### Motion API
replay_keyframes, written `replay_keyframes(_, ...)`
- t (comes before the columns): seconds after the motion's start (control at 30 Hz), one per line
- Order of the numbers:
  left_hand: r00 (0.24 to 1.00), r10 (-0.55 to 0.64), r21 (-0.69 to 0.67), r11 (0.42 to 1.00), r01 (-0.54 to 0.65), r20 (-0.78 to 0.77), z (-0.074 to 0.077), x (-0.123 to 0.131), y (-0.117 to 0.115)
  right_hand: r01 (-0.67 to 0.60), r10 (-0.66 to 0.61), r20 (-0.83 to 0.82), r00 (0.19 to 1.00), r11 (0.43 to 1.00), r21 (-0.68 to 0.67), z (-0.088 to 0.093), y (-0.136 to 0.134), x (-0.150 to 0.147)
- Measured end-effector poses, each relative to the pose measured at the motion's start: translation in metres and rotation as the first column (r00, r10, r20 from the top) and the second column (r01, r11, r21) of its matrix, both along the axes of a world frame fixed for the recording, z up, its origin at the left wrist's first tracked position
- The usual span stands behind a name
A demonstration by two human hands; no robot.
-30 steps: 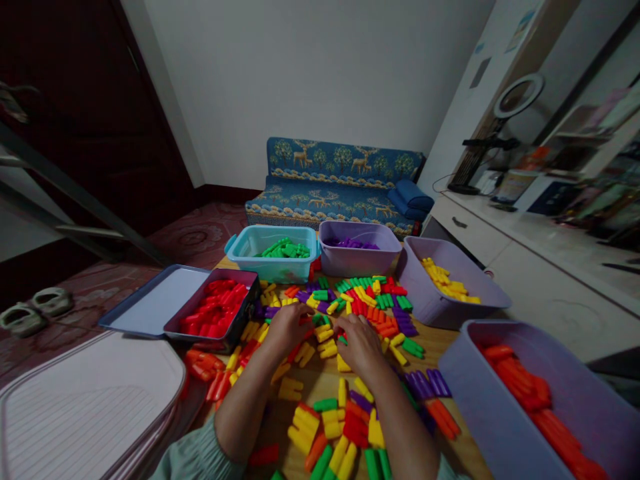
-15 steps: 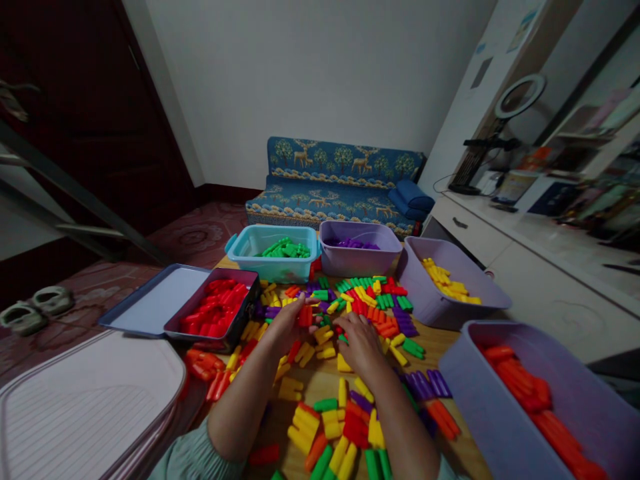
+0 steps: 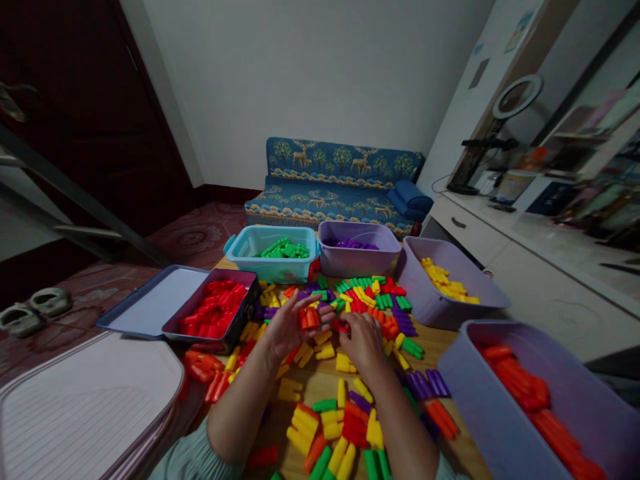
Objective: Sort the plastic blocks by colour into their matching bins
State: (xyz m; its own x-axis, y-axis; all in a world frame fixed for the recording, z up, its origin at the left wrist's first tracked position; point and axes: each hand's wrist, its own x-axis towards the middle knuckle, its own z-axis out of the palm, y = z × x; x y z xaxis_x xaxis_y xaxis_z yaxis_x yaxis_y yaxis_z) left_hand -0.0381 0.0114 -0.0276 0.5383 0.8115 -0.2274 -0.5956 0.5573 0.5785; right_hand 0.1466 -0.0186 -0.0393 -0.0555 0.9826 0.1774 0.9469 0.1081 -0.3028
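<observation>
My left hand (image 3: 286,328) is turned palm up above the pile, with a few red plastic building blocks (image 3: 309,318) lying at its fingers. Close beside it, my right hand (image 3: 364,339) pinches a small red block (image 3: 341,327) between thumb and fingers. Under and around both hands lie loose finger-shaped blocks in yellow, green, purple, orange and red. Nearer to me, between my forearms, is a mixed cluster of yellow blocks (image 3: 303,427) and other colours.
Behind the pile stand a turquoise bin (image 3: 273,268) of green blocks and a lilac bin (image 3: 357,262) of purple ones. Right are bins with yellow blocks (image 3: 450,283) and orange-red blocks (image 3: 520,383). An open case (image 3: 200,339) of red blocks sits left, near a white stool-like surface (image 3: 90,407).
My left hand has rolled palm up, showing the red blocks in it. My right hand has lifted slightly and now pinches a red block.
</observation>
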Motion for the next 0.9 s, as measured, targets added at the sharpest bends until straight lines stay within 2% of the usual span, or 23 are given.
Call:
replay_keyframes(0.1, 0.998, -0.023, 0.014, 1.0, 0.022, 0.065, -0.001, -0.003, 0.0, 0.051, -0.048, -0.053, 0.997, 0.996, 0.066, 0.004, 0.001, 0.0)
replay_keyframes(0.17, 0.999, -0.021, 0.024, 1.0, 0.02, 0.048, -0.001, -0.003, 0.0, 0.035, -0.031, -0.083, 0.996, 0.998, 0.046, 0.004, 0.002, 0.003)
replay_keyframes(0.3, 0.983, 0.021, 0.086, 0.996, -0.005, -0.185, -0.001, 0.0, -0.003, 0.012, -0.018, -0.173, 0.985, 0.999, -0.038, -0.001, 0.007, 0.017)
replay_keyframes(0.4, 0.904, 0.062, 0.193, 0.981, 0.023, -0.424, -0.001, 0.006, -0.006, 0.045, -0.047, -0.22, 0.974, 0.999, -0.015, -0.002, 0.011, 0.031)
replay_keyframes(0.5, 0.835, 0.144, 0.301, 0.953, 0.027, -0.531, -0.001, 0.01, -0.006, 0.039, -0.043, -0.165, 0.985, 0.999, -0.026, 0.0, 0.011, 0.039)
replay_keyframes(0.63, 0.786, 0.288, 0.445, 0.895, -0.019, -0.546, -0.001, 0.01, -0.002, -0.017, 0.013, -0.029, 0.999, 0.991, -0.134, 0.004, 0.003, 0.034)
replay_keyframes(0.9, 0.768, 0.354, 0.535, 0.845, -0.017, -0.534, -0.006, 0.009, 0.003, -0.025, 0.039, 0.082, 0.996, 0.985, -0.169, 0.004, -0.009, 0.012)
